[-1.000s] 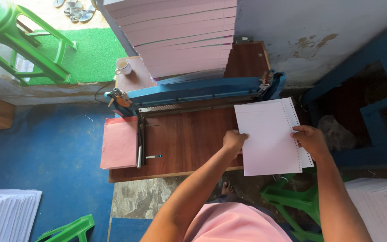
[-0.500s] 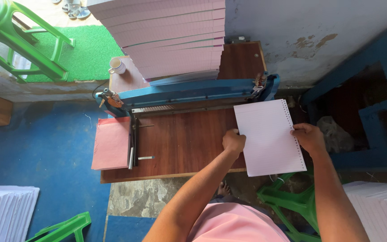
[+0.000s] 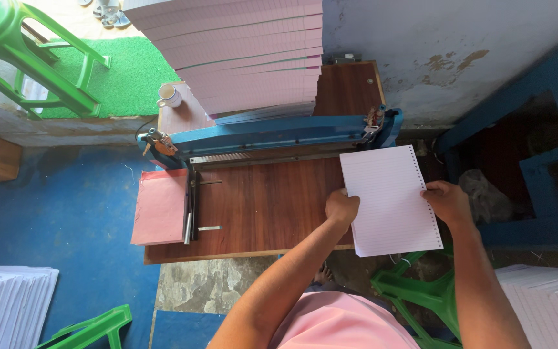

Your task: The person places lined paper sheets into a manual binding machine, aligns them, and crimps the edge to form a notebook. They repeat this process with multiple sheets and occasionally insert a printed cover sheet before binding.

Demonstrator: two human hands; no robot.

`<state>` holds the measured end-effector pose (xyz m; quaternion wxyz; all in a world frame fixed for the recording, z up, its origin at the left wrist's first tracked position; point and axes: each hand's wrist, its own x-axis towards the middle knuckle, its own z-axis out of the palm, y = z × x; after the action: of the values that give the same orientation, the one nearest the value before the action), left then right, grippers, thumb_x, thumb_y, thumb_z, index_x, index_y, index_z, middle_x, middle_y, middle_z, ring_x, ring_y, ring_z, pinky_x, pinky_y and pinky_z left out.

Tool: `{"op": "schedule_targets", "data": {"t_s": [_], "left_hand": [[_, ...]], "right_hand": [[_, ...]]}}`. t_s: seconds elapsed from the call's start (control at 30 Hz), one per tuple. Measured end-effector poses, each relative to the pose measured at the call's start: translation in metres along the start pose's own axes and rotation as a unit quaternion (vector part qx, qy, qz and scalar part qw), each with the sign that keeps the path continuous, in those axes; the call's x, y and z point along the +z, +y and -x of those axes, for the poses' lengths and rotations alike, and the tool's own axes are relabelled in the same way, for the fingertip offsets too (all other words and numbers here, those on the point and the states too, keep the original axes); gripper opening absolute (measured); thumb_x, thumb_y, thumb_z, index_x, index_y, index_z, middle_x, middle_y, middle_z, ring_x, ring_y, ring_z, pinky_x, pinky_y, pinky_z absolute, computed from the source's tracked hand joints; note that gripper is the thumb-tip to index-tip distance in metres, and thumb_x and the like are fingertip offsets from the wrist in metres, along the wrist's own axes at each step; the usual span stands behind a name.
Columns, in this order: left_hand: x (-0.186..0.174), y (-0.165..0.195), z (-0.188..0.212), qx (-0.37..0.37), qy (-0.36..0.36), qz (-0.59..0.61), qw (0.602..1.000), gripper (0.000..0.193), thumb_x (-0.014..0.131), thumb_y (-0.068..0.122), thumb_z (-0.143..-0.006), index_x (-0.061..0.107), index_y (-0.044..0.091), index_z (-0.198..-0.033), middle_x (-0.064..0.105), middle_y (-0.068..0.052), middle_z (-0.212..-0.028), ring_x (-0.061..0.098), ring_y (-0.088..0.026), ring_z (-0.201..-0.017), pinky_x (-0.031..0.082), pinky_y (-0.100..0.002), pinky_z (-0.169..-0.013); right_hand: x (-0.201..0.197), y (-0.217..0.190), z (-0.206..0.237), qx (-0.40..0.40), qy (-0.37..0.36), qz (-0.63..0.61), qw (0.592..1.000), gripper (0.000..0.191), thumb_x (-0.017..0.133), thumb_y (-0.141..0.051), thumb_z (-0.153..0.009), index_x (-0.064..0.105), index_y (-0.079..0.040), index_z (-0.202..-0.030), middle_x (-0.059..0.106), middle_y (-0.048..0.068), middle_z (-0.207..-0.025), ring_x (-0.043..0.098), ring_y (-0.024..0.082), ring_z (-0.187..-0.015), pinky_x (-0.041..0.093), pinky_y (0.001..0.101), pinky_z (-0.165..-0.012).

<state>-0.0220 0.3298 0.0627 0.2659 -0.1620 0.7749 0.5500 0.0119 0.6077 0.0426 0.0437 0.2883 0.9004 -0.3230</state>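
**Both hands on a punched sheet stack at the right end of the table**

From my remote view I see the left hand (image 3: 342, 208) closed over the left edge of a white ruled paper stack (image 3: 390, 199), fingers curled onto it. The right hand (image 3: 445, 200) pinches the same stack at its right edge, where a row of punched holes runs along the margin. The stack lies at the right end of the wooden table (image 3: 266, 207), its near right corner hanging past the table edge above a green plastic stool (image 3: 421, 294).

Just beyond the stack sits a blue punching machine (image 3: 272, 136), stretched across the table from left to right. Behind it rises a tall pile of pink ruled sheets (image 3: 247, 52), with a white cup (image 3: 169, 95) at its left. A pink folder (image 3: 160, 207) lies on the table's left end, beside a metal guide bar (image 3: 190, 210). More white paper piles (image 3: 8, 304) rest on the blue floor at the near left.
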Motion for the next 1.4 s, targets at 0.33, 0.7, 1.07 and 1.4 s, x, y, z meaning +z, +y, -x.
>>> {"op": "schedule_targets", "data": {"t_s": [0.33, 0.7, 1.07, 1.4], "left_hand": [[0.020, 0.000, -0.004, -0.062, -0.024, 0.073, 0.995, 0.038, 0.060, 0.012, -0.083, 0.066, -0.010, -0.112, 0.072, -0.023, -0.107, 0.073, -0.031, -0.099, 0.060, -0.043, -0.083], [-0.010, 0.010, 0.016, -0.029, -0.004, 0.114, 0.993, 0.073, 0.060, 0.008, -0.085, 0.033, -0.001, -0.152, 0.056, -0.026, -0.137, 0.066, -0.033, -0.121, 0.055, -0.041, -0.102], [-0.145, 0.083, 0.028, 0.180, 0.071, 0.189, 0.963, 0.055, 0.063, 0.014, -0.088, 0.055, -0.005, -0.138, 0.067, -0.015, -0.113, 0.064, -0.025, -0.108, 0.050, -0.037, -0.095], [-0.263, 0.135, 0.050, 0.244, 0.061, 0.245, 0.936, 0.070, 0.064, 0.024, -0.080, 0.047, -0.005, -0.142, 0.065, -0.015, -0.112, 0.064, -0.023, -0.104, 0.055, -0.041, -0.083]], "right_hand": [[0.009, 0.001, -0.003, 0.083, -0.093, -0.020, 0.992, 0.069, 0.054, -0.065, -0.099, 0.071, -0.005, -0.129, 0.070, 0.024, -0.123, 0.064, 0.040, -0.115, 0.047, 0.0514, -0.099], [-0.010, -0.026, 0.012, -0.121, 0.099, -0.012, 0.988, 0.050, 0.071, -0.045, -0.099, 0.070, 0.004, -0.098, 0.069, 0.020, -0.088, 0.067, 0.036, -0.083, 0.053, 0.0483, -0.080], [-0.086, -0.268, 0.053, -0.537, 0.178, -0.107, 0.818, 0.017, 0.076, -0.018, -0.107, 0.076, -0.001, -0.107, 0.073, 0.010, -0.103, 0.067, 0.023, -0.098, 0.052, 0.0342, -0.090], [-0.086, -0.449, 0.064, -0.735, 0.210, -0.005, 0.645, 0.018, 0.067, -0.014, -0.104, 0.075, 0.001, -0.111, 0.074, 0.013, -0.101, 0.071, 0.026, -0.096, 0.056, 0.0386, -0.088]]}}
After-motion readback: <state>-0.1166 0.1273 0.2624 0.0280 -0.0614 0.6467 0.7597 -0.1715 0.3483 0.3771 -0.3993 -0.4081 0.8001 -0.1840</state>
